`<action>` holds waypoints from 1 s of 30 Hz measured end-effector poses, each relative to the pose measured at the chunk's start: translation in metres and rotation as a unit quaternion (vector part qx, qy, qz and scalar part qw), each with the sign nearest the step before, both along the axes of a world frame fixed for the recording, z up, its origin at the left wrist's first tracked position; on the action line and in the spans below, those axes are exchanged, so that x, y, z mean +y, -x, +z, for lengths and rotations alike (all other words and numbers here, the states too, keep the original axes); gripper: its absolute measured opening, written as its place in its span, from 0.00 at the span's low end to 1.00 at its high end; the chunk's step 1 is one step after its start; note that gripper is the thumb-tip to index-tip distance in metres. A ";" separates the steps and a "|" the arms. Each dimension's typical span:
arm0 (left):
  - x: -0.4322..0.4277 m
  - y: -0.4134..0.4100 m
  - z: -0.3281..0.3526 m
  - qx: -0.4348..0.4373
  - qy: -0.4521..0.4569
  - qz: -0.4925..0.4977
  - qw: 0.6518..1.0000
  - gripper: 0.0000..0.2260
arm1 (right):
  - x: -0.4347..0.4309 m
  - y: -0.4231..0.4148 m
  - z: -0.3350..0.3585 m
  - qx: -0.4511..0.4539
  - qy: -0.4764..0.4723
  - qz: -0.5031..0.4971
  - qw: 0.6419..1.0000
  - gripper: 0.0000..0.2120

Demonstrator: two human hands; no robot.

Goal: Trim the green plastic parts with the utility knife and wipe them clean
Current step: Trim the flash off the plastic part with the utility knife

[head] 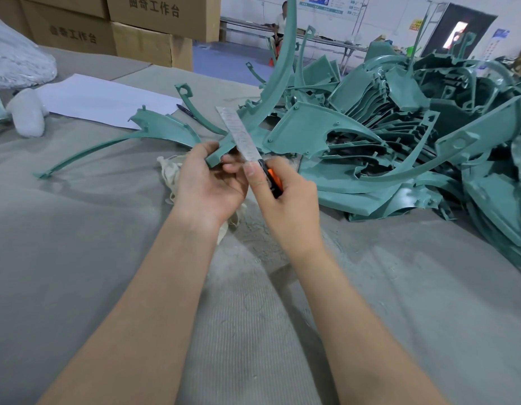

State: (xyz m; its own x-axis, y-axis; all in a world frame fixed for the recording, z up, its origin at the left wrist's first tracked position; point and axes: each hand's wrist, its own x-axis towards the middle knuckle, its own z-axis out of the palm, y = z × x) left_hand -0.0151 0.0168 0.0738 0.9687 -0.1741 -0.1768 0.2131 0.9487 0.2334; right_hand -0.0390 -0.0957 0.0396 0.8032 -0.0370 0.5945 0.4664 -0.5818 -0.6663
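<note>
**Trimming under way, large heap waiting**

The left hand (208, 182) curls round the lower end of a long curved green part (275, 83). The right hand (285, 197) grips the utility knife (244, 141), its extended blade laid against that end. A cloth (170, 173) lies just beneath; wiping looks not yet begun. Beyond, a heap of green parts (399, 147) probably awaits trimming. Farther off, cardboard boxes (154, 21) read 曲奇工作台; the blade's print is illegible.

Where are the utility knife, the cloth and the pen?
utility knife (239, 135): head view, middle of the extended blade.
cloth (169, 171): head view, the bunched off-white part that shows on the table.
pen (185, 110): head view, middle of its dark barrel.
</note>
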 end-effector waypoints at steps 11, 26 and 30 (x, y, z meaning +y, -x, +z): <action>0.002 0.004 0.001 -0.029 -0.078 -0.010 0.996 0.25 | 0.005 0.003 -0.001 -0.017 0.036 0.039 0.998 0.12; 0.007 0.001 -0.005 -0.035 -0.055 -0.028 0.997 0.19 | 0.002 0.000 -0.002 -0.063 0.108 0.067 0.990 0.10; 0.009 -0.002 -0.007 -0.029 -0.009 -0.034 0.999 0.20 | -0.002 -0.002 -0.004 -0.024 0.072 0.076 0.994 0.08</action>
State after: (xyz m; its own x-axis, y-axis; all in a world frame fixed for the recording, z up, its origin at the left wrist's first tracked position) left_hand -0.0135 0.0256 0.0664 0.9633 -0.2377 -0.1246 0.2631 0.9278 0.2646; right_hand -0.0365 -0.0979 0.0353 0.7633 0.1702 0.6232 0.5856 -0.5896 -0.5562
